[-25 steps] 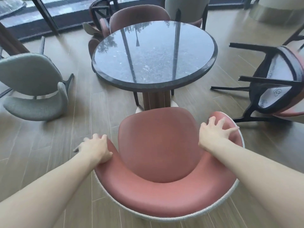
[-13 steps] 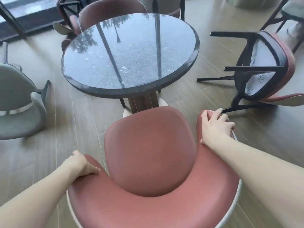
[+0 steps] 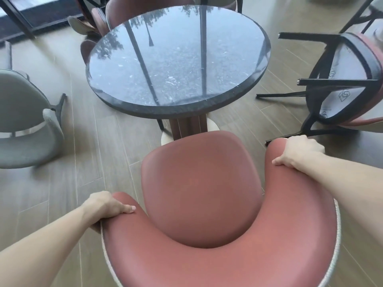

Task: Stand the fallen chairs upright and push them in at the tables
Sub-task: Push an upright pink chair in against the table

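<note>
A grey upholstered chair stands at left. The left hand and right hand each grip, fingers curled, an arm tip of the upright pink leather tub chair facing the round dark marble table. At right, a pink black-legged chair lies toppled.

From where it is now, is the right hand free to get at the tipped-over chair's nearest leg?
Probably yes. The right hand grips the pink chair at its arm tip, and the fallen chair's black leg lies just beyond it on the floor with nothing between; it must let go first.
</note>
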Demonstrator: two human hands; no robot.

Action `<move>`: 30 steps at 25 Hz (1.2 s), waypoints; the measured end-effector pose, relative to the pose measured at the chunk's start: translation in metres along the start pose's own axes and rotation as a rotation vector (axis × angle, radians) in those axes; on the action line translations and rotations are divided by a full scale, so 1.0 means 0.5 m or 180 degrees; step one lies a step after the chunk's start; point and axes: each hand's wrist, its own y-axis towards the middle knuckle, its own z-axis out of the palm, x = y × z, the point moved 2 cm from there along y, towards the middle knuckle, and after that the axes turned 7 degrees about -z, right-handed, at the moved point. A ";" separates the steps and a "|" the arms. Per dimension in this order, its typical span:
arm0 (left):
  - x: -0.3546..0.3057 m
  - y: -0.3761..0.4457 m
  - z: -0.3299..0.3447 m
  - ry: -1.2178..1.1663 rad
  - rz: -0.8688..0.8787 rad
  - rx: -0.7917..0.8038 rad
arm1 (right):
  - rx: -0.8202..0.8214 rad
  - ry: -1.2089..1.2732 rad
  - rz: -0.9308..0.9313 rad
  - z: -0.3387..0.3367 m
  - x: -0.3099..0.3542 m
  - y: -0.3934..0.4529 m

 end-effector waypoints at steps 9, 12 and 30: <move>0.142 0.134 -0.133 0.0121 0.0275 -0.0293 | 0.0038 0.0159 0.0093 0.025 0.188 -0.106; 0.167 0.178 -0.199 0.0141 0.0401 -0.0583 | 0.0119 0.0275 0.0190 0.038 0.245 -0.133; 0.333 0.296 -0.219 0.0186 0.0411 -0.0536 | 0.0100 0.0181 0.0261 0.069 0.399 -0.242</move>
